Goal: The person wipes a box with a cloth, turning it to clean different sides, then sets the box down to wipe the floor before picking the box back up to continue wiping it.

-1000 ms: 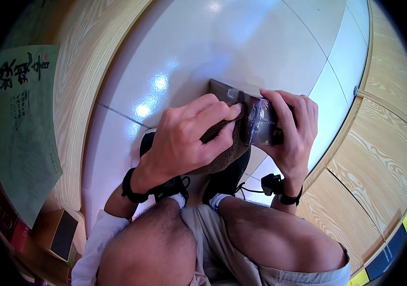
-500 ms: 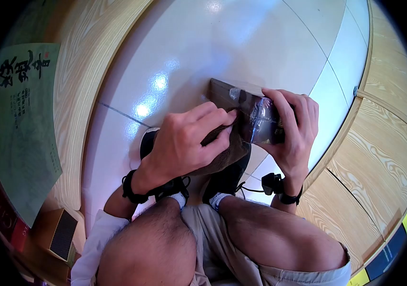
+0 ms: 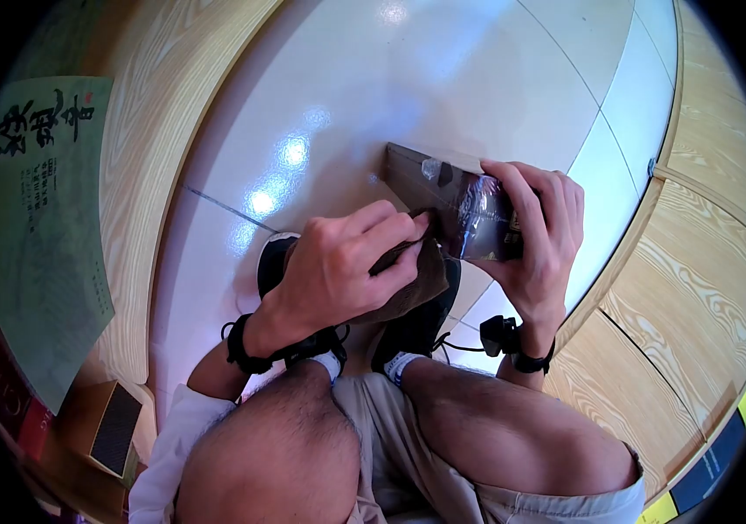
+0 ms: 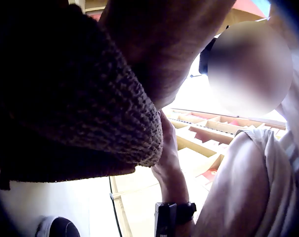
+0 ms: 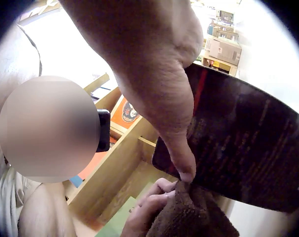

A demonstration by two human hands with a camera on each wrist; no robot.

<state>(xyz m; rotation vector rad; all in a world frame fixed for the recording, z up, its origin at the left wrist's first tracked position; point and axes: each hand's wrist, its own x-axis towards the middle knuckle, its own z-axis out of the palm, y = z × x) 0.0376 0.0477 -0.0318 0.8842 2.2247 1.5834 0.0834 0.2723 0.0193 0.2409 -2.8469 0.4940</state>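
My right hand (image 3: 543, 218) grips a dark glossy box (image 3: 482, 214) by its right end, fingers over the top and thumb beneath. In the right wrist view, rows of small print and a red stripe show on a broad face of this dark box (image 5: 248, 133). A brown towelling cloth (image 3: 421, 284) is bunched in my left hand (image 3: 338, 262), pinched between thumb and fingers against the box's near left edge. Seen from the left wrist, the cloth (image 4: 110, 103) hangs in thick folds and hides part of the right hand.
Glossy floor tiles (image 3: 373, 96) lie below, with black shoes (image 3: 412, 336) under the hands. A wooden cabinet (image 3: 670, 288) runs along the right. On the left are a wooden edge (image 3: 176, 105), a green sheet with dark characters (image 3: 41, 227) and a small box (image 3: 111, 428).
My left hand has drawn the cloth slightly down and left along the box, and the cloth's folds have shifted. More of the box's side shows; the right hand has barely moved.
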